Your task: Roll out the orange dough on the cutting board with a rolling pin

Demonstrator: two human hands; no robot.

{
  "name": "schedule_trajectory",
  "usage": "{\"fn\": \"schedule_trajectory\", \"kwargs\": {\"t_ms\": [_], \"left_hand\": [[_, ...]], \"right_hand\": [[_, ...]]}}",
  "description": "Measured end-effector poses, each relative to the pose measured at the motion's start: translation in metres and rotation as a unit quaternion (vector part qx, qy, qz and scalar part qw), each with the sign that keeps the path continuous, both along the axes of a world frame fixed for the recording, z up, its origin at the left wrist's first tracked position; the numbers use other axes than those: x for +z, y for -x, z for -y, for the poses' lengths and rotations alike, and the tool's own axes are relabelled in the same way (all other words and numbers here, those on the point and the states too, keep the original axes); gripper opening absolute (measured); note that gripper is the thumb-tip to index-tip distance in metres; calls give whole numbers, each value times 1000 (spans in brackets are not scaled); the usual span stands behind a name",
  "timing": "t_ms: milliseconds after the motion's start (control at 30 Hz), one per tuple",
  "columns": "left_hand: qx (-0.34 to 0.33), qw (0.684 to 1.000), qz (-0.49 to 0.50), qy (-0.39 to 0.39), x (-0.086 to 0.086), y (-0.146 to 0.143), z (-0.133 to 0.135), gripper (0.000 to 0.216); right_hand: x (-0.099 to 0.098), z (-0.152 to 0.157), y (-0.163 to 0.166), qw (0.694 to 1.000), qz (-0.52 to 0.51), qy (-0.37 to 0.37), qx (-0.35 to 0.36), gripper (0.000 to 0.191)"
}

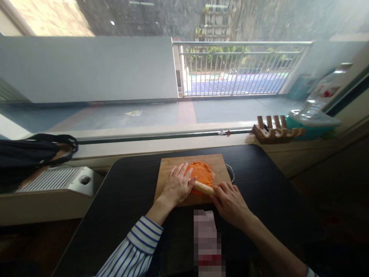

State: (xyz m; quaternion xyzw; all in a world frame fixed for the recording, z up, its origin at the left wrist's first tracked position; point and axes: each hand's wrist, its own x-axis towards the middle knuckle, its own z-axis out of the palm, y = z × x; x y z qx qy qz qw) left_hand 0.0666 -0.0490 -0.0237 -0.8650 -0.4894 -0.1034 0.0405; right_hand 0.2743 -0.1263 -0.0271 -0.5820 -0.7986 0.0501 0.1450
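Observation:
A flat round of orange dough (201, 172) lies on a wooden cutting board (168, 166), with a little pale flour by its right edge. Across the dough's near part lies a light wooden rolling pin (204, 188), tilted down to the right. My left hand (179, 184) rests at the pin's left end, its fingers stretched out over the board and the dough's left edge. The right end of the pin is under my right hand (229, 198), whose fingers are curled round it. Both hands hide the pin's ends.
The board sits on a dark table (129, 192). A metal ring handle (230, 173) sticks out from its right side. On the windowsill stand a wooden rack (272, 132), a teal box (314, 125) and a clear plastic bottle (323, 92). A black bag (25, 157) lies at left.

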Motion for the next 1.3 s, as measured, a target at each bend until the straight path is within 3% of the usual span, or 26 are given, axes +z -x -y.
{"fn": "schedule_trajectory", "kwargs": {"t_ms": [200, 433, 833, 1167, 1300], "left_hand": [[1, 1000, 10, -1, -8, -5, -2, 44], [5, 1000, 13, 6, -6, -11, -9, 47], [32, 998, 4, 48, -3, -32, -38, 53], [-9, 997, -15, 72, -5, -4, 2, 56], [-21, 997, -12, 69, -6, -1, 4, 56]], "right_hand": [[9, -6, 9, 997, 12, -20, -70, 32], [-7, -25, 16, 988, 42, -57, -135, 40], [0, -66, -1, 984, 65, 28, -165, 40], [-12, -10, 22, 989, 64, -4, -135, 48], [-13, -4, 25, 988, 66, -15, -142, 47]]}}
